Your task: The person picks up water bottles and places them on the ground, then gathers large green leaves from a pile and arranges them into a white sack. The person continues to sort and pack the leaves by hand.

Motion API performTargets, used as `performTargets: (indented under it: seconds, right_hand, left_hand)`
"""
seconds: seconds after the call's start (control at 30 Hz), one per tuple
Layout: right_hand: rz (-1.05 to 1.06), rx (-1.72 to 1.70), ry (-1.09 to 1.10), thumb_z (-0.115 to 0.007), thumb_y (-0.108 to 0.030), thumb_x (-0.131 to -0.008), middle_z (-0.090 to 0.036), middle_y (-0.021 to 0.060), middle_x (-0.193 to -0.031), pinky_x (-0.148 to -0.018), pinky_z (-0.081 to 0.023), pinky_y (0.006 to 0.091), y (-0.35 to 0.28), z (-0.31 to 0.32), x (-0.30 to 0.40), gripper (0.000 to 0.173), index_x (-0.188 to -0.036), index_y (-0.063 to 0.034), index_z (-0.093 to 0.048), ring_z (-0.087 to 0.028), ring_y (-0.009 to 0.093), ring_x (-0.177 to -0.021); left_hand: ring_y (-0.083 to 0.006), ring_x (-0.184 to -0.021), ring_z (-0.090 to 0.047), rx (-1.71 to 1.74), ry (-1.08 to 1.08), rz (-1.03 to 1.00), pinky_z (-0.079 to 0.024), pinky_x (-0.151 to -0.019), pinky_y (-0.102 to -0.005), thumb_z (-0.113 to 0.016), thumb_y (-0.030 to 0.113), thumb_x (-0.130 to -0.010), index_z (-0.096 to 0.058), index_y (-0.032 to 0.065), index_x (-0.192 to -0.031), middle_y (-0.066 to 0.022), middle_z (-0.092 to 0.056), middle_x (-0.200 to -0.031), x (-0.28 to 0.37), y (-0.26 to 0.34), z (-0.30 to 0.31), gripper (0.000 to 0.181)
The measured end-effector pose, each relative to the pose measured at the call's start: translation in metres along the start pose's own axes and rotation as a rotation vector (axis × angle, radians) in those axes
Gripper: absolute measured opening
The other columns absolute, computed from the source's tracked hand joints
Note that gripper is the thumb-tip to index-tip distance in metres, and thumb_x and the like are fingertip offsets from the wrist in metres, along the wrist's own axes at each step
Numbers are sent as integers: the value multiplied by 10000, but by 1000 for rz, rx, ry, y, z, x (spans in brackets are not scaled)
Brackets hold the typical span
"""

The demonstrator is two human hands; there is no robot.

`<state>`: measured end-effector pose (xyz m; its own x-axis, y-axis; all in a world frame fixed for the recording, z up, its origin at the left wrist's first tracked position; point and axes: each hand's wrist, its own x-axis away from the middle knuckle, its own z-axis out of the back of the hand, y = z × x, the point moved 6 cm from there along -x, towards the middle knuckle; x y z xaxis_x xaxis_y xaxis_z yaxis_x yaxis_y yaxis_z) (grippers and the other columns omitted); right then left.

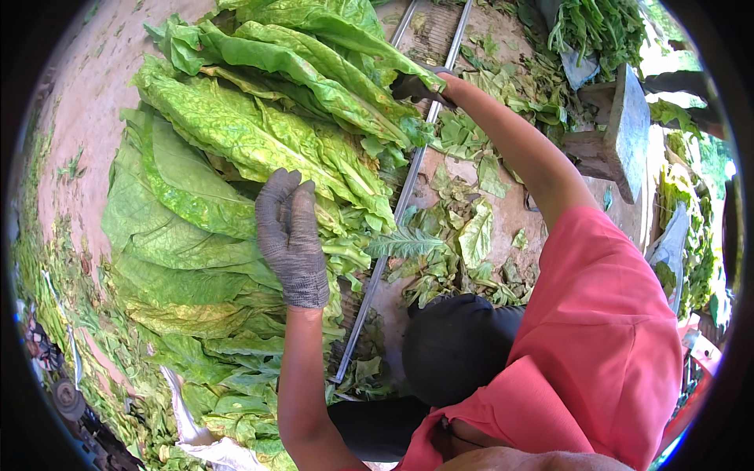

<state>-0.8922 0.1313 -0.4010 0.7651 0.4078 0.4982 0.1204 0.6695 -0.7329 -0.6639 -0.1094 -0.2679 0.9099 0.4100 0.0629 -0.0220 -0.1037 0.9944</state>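
A thick layer of broad green tobacco leaves (194, 235) lies before me, some with yellow patches. Their stem ends reach over a long metal frame with two rails (406, 182). My left hand (293, 241), in a grey knit glove, rests against the stacked leaves with its thumb apart from its fingers. At the top, my right hand (419, 88), in a darker glove, is at the stem end of the upper leaves (306, 65). One leaf crosses over that hand and hides part of its fingers, so its grip is unclear.
Loose leaf scraps (453, 247) litter the ground beside the rails, near my dark-clothed knee (465, 338). A wooden stool (624, 135) stands at right. More leaves (595, 29) are heaped at upper right. A white sack (194, 435) and a small wheel (69, 399) are at lower left.
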Motion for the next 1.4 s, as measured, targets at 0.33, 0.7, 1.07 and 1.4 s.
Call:
performTargets:
  seconds: [0.33, 0.7, 1.07, 1.4]
  right_hand:
    - [342, -1106, -151, -488, -218, -896, -503, 200, -1205, -824, -504, 443, -15, 23, 11, 477, -1330, -90, -339, -591, 302, -979]
    - [438, -1329, -275, -473, -112, -883, -512, 225, -1095, -640, -529, 276, -105, 13, 30, 339, -1142, 99, -414, -590, 181, -809]
    - [759, 114, 536, -529, -112, -817, -587, 110, -1024, -766, -486, 291, -193, -50, 133, 401, -1216, -144, -511, -611, 210, -794]
    - [354, 847, 173, -402, -92, -836, -524, 205, -1066, -764, -454, 416, -105, -113, 71, 546, -1354, -239, -313, -566, 351, -927]
  left_hand:
    - [-218, -958, -561, -18, 60, 74, -458, -868, -328, -508, 117, -886, -432, -49, -1175, -130, -532, -1080, 42, -6, 37, 342]
    - [-213, -918, -577, -53, 115, 82, -480, -834, -342, -505, 153, -890, -454, -34, -1165, -131, -560, -1061, 72, -17, 59, 336]
    - [-213, -922, -576, -40, 161, 92, -475, -837, -342, -509, 155, -890, -461, -35, -1162, -132, -556, -1066, 98, -20, 75, 335]
    - [-187, -912, -575, -53, 211, 131, -474, -832, -310, -519, 107, -881, -508, -9, -1096, -89, -558, -1016, 140, -21, 111, 245]
